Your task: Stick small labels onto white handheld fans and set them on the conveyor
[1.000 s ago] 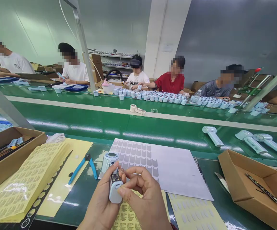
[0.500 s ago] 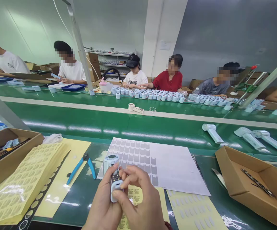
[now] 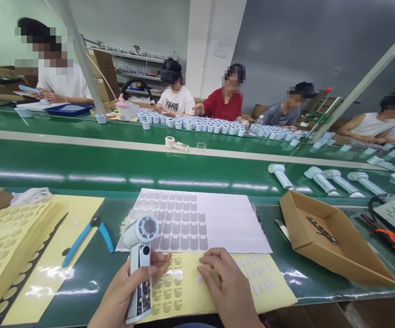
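A glossy, smooth green belt (image 3: 218, 168) runs from nine to three o'clock. A thick stack of yellow label sheets (image 3: 16, 246), glossy and curled at the edge, lies at eight o'clock. At six o'clock is a matte white sheet (image 3: 233, 223), its left part patterned with rows of grey, round-cornered tabs. An open, slant-walled box (image 3: 341, 269) of brown cardboard sits at four o'clock. The right hand (image 3: 231, 289), between five and six o'clock, is over a yellow sheet (image 3: 188, 291) of printed labels and small pale ovals; its fingers are curled with the thumb toward them, and whether they pinch anything I cannot tell. At seven o'clock, the left hand (image 3: 120, 289) is wrapped around a pale blue handheld fan (image 3: 139, 262), thumb across the handle. The fan is tilted, its round, slotted head uppermost, components showing along the glossy handle. Just left of it lie slim cutters (image 3: 107, 238) with smooth blue handles spread in a V.
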`<state>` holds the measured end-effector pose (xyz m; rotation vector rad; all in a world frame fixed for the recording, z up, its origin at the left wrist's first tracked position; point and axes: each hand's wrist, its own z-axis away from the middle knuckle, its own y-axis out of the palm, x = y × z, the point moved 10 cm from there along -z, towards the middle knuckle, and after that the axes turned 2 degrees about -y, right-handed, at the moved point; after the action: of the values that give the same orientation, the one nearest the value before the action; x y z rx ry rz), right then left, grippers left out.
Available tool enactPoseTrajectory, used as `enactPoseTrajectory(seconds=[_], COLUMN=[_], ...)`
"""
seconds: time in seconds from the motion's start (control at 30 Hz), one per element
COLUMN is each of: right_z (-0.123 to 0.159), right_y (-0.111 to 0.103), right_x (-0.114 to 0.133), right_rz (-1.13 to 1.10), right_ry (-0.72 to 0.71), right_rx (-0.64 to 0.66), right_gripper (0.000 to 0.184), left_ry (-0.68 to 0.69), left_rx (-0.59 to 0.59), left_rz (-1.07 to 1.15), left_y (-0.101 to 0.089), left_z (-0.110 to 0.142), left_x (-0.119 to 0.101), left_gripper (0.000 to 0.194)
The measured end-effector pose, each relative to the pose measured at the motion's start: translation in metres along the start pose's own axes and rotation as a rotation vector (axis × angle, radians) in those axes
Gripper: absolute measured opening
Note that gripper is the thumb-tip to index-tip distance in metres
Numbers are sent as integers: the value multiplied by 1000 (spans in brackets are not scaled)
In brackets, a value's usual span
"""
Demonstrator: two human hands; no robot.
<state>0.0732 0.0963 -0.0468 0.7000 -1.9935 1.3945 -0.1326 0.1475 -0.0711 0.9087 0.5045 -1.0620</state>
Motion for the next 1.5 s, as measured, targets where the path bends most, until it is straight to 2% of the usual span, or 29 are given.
enactPoseTrajectory(seconds=[0.13,0.23,0.43,0.57,0.73,0.87,1.0,1.17,1.3,1.4,1.5], right_z=[24,25,-8,-28,-36,-33,-29,-31,-40,-48,-53], right_y=[10,14,22,37,53,46,32,24,28,31,32], right_x=[-1,0,13,19,15,16,22,52,78,87,89], right_rz=[199,135,-162,-123,-84,-209,-463,-611,-608,-526,-473], right_ry=[-117,-105,10,36,17,-2,80,146,113,98,81], right_rx=[-105,-105,37,73,95,145,165,231,329,363,372], right_gripper=[17,18,11,15,19,17,14,15,8,10,13], left_ry=[-7,-26,-56,-62,-4,-59,-118,-107,-99,-82,-59], left_rx=[36,26,35,48,55,41,45,45,21,41,9], left_rz=[-79,-89,-98,-89,-98,-73,-63,-89,3,79,103], left_y=[-6,-7,-6,-7,-5,-9,-8,3,13,23,25], left_z=[-7,-7,-6,-10,-14,-18,-15,-6,-11,-16,-19], left_x=[13,15,16,19,15,21,22,8,-2,-7,-11], left_gripper=[38,42,44,44,37,37,40,48,49,42,33])
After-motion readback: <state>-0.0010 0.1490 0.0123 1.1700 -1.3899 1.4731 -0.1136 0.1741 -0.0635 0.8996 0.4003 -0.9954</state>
